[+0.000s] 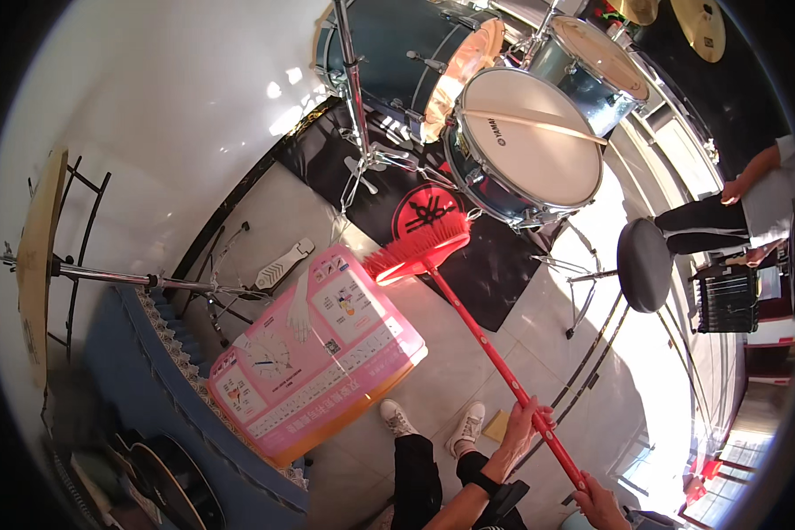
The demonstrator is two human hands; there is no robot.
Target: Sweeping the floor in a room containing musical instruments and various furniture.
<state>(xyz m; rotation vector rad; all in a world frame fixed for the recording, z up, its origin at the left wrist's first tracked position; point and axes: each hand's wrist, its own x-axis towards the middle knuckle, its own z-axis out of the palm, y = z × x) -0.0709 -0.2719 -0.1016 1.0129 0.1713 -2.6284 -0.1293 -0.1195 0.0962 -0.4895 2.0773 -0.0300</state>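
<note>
Both my hands are on the handle of a red broom (470, 321). My left hand (523, 424), with a black band at the wrist, grips it partway along. Closer to the handle's end, my right hand (596, 501) is closed around it. The broom head (421, 258) has red bristles pointing away from me. It appears over the edge of a black drum mat (503, 291) with a red round emblem. Whether the bristles touch the mat I cannot tell. A pink printed board (364, 344) with hand drawings and writing lies left of the broom head.
Ahead stand a snare drum (536, 152) with a drumstick (536, 126) across it, a bass drum (397, 53) and a cymbal stand (354, 99). A black stool (644, 265) and a person (762, 199) are at right. Left are a cymbal (40, 265) and a blue cover (172, 384).
</note>
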